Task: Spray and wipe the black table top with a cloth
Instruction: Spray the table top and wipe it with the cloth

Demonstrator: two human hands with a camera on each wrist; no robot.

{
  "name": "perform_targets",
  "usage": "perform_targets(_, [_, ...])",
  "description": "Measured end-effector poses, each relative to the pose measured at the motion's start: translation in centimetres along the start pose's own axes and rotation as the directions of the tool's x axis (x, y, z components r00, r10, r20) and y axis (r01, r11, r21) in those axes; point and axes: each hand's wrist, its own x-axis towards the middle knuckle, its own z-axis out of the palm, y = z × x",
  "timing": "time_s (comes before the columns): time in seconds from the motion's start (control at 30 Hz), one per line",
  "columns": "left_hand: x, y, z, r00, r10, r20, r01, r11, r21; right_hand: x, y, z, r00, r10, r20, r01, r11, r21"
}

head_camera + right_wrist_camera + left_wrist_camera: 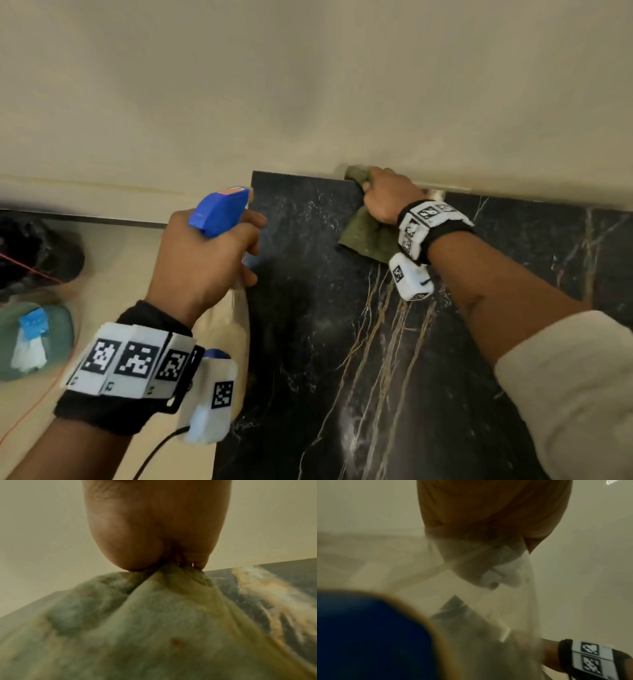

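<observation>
The black marble table top [308, 325] with tan veins runs from the wall toward me. My right hand [383, 198] grips a bunched green cloth [370, 236] and presses it on the table's far edge against the wall; the cloth [137, 622] fills the right wrist view under the palm [154, 527]. My left hand [205, 253] holds a spray bottle by its blue trigger head [219, 209] over the table's left edge, nozzle pointing toward the wall. In the left wrist view the clear bottle body [479, 568] is blurred below the hand [488, 507].
A beige wall [308, 85] rises right behind the table. On the pale floor to the left lie a dark object [34, 253], a grey-green object with blue and white parts [34, 339] and a thin red cord [27, 267].
</observation>
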Motion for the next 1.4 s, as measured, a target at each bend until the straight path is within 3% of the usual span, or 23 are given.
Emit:
perform_targets(0.17, [-1.1,-0.1,2.0,1.000,0.006,-0.001,-0.006,1.000,-0.003,0.6,-6.0,2.2,0.987,-0.160,-0.021,0.160,0.987,-0.017])
perform_targets(0.23, [-1.3,-0.2,2.4,1.000,0.011,-0.006,-0.011,1.000,-0.007,1.0,-8.1,2.8,0.990,-0.136,0.034,0.135,0.990,0.035])
perform_targets(0.3, [-1.7,-0.4,2.4,1.000,0.006,-0.015,-0.007,1.000,-0.017,1.4,-8.3,2.5,0.986,-0.116,0.116,0.106,0.990,0.089])
perform_targets(0.43, [-2.7,-1.1,1.6,1.000,0.006,-0.026,-0.006,1.000,-0.012,0.6,-6.0,-0.6,0.944,-0.210,0.254,0.162,0.967,0.196])
perform_targets(0.57, [-3.6,-2.3,0.6,0.999,-0.001,-0.040,0.000,1.000,-0.031,-0.3,-4.7,-1.0,0.897,-0.256,0.361,0.332,0.928,-0.168])
perform_targets(0.73, [-5.3,-2.9,0.2,0.999,0.021,-0.034,-0.023,0.996,-0.082,-1.0,-5.4,0.1,0.927,-0.256,0.274,0.328,0.908,-0.261])
perform_targets(0.97, [-6.7,-3.7,0.9,0.998,0.052,-0.019,-0.053,0.993,-0.101,-1.9,-6.7,1.5,0.968,-0.244,0.053,0.249,0.954,-0.166])
perform_targets(1.4, [-7.4,-2.3,2.6,0.994,0.063,-0.090,-0.070,0.995,-0.076,-0.2,-6.4,0.6,0.961,-0.256,0.105,0.268,0.957,-0.115])
